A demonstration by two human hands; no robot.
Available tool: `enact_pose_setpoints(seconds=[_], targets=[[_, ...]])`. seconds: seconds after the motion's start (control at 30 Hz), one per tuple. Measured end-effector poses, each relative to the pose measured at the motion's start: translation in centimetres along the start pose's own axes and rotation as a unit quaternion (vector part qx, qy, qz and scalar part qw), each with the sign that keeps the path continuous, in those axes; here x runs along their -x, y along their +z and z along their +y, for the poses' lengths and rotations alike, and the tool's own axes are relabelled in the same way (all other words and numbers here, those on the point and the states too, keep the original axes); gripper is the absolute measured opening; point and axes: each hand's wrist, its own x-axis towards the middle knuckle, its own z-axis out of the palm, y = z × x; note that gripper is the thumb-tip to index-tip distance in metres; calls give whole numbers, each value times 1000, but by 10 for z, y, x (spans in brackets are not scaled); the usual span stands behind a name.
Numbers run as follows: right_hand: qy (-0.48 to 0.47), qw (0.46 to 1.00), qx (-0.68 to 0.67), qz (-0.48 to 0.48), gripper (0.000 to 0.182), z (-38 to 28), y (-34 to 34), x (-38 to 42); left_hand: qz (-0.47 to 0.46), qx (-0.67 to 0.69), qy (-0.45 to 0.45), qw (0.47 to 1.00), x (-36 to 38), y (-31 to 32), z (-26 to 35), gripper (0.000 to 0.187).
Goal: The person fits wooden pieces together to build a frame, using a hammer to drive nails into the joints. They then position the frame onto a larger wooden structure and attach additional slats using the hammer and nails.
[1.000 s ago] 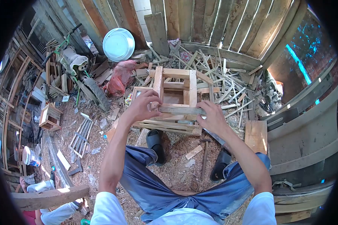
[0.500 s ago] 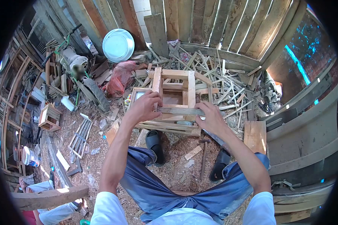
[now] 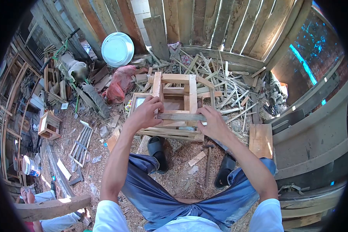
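Note:
My left hand (image 3: 147,113) grips the left end of a greyish wooden slat (image 3: 178,116), fingers curled around it. On the slat's right part, my right hand (image 3: 212,121) is closed with thumb and fingers. The slat lies level across the near side of a small wooden frame (image 3: 193,92) with upright posts and crosspieces. Under and around that frame is a low slatted wooden piece (image 3: 174,133). My hands hide parts of the slat and the frame's side edges. A hammer (image 3: 208,166) lies on the ground between my feet.
Loose wood strips (image 3: 236,94) are heaped behind the frame, against a plank wall. Nearby are a red plastic bag (image 3: 120,85), a pale round basin (image 3: 117,49) and a wooden board (image 3: 261,141). At lower left, another person's leg (image 3: 60,222) shows beside a beam (image 3: 52,207).
The view has shifted slightly, moving the scene a little left. Both my hands stay on the slat, which sits slightly lower against the frame. The other person's hand at lower left has moved.

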Motion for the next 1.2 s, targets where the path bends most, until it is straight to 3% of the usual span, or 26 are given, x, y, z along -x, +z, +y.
enact_pose_setpoints(seconds=[1.2], targets=[[1, 999, 53, 5, 29, 2, -2, -2, 25, 17, 1, 1000, 0, 1, -6, 39]])
